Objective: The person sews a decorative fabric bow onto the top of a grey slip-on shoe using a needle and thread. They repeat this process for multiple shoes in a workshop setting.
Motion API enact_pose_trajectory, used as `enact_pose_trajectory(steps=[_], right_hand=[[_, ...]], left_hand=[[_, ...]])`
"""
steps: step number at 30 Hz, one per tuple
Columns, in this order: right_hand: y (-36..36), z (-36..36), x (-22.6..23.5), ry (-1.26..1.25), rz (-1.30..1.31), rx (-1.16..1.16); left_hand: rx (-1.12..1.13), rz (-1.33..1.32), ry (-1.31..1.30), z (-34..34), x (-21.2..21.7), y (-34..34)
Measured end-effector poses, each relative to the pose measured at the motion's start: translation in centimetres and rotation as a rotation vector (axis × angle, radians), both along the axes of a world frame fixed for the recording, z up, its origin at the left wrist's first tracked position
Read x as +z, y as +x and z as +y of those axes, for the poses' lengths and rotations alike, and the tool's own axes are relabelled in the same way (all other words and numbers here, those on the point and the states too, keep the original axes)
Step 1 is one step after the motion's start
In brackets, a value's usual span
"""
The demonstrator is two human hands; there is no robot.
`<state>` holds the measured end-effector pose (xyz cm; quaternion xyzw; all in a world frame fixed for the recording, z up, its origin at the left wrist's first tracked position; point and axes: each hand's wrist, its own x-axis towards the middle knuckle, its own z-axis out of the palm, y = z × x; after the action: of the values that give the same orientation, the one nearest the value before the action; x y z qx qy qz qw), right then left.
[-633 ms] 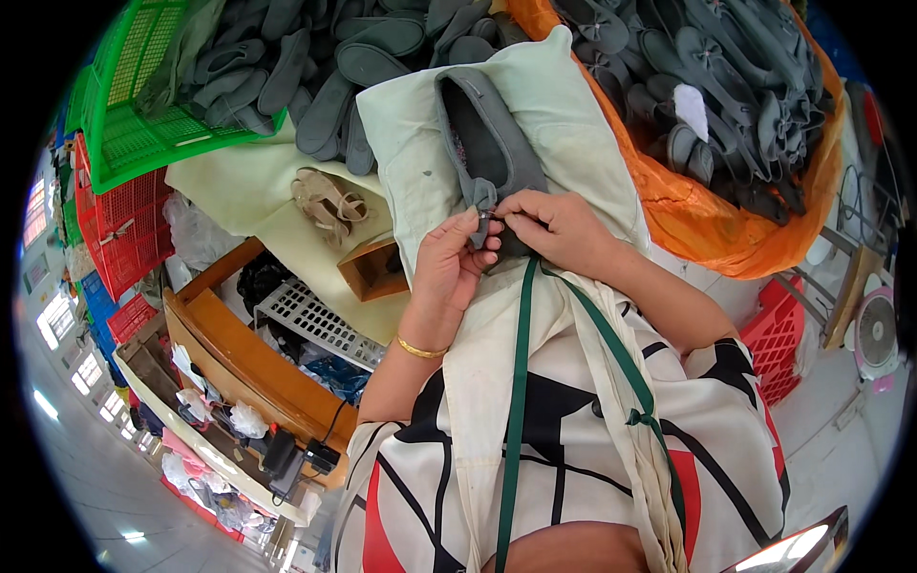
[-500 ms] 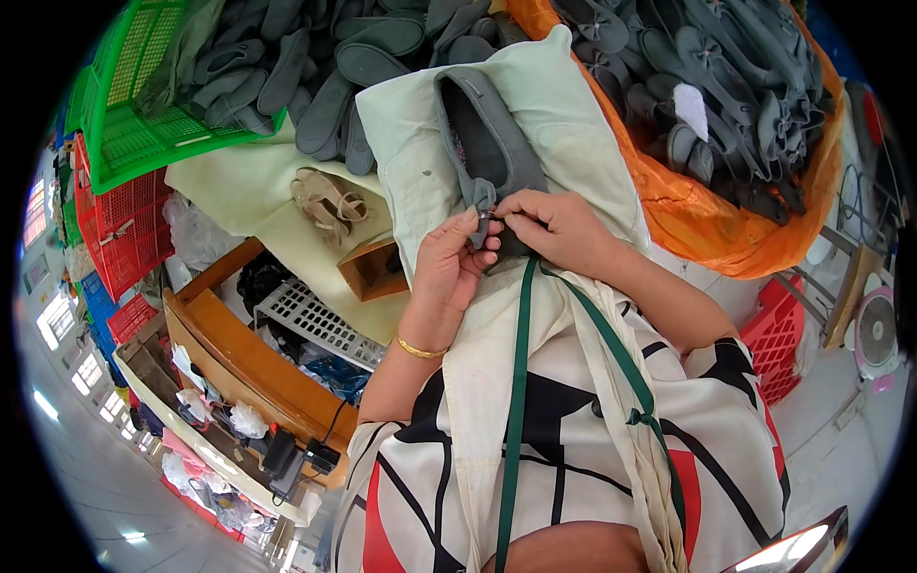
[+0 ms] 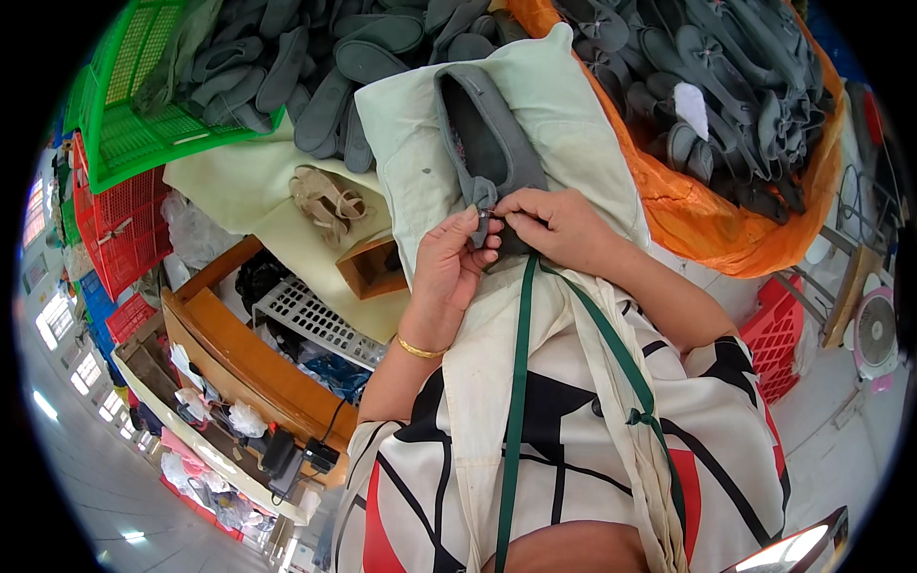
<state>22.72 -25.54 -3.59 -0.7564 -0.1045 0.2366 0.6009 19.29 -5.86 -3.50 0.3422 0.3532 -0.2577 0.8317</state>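
A dark grey flat shoe point(image 3: 517, 158) lies on a pale green cushion point(image 3: 406, 143), its opening up and its toe toward me. Near the toe sits a grey fabric bow point(image 3: 480, 194). My left hand point(image 3: 447, 272) pinches a loose end of the bow between thumb and fingers, and a shiny band shows at its fingertips. Close against it, my right hand point(image 3: 559, 227) is closed at the toe, thumb and forefinger pressed together. Whatever those fingertips grip is too small to make out. Part of the toe is hidden behind both hands.
Many grey shoes point(image 3: 382, 36) are heaped beyond the cushion beside a green basket point(image 3: 162, 153). An orange sack point(image 3: 669, 224) full of grey shoes stands at right. Beige sandals point(image 3: 328, 202) and a small wooden box point(image 3: 368, 270) lie to the left, near a wooden drawer point(image 3: 229, 329).
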Motion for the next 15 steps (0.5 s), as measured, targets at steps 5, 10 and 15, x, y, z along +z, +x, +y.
enact_pose_trajectory(steps=[5, 10, 15], right_hand=[[0.3, -0.1, 0.5, -0.033, 0.012, 0.010], [0.9, -0.4, 1.0, -0.084, 0.023, 0.054], [0.9, -0.8, 0.5, -0.015, 0.080, 0.051]], left_hand=[[-0.049, -0.046, 0.112, -0.2, 0.3, -0.1], [-0.043, -0.136, 0.202, -0.7, 0.7, -0.2], [-0.019, -0.150, 0.114, -0.4, -0.2, -0.3]])
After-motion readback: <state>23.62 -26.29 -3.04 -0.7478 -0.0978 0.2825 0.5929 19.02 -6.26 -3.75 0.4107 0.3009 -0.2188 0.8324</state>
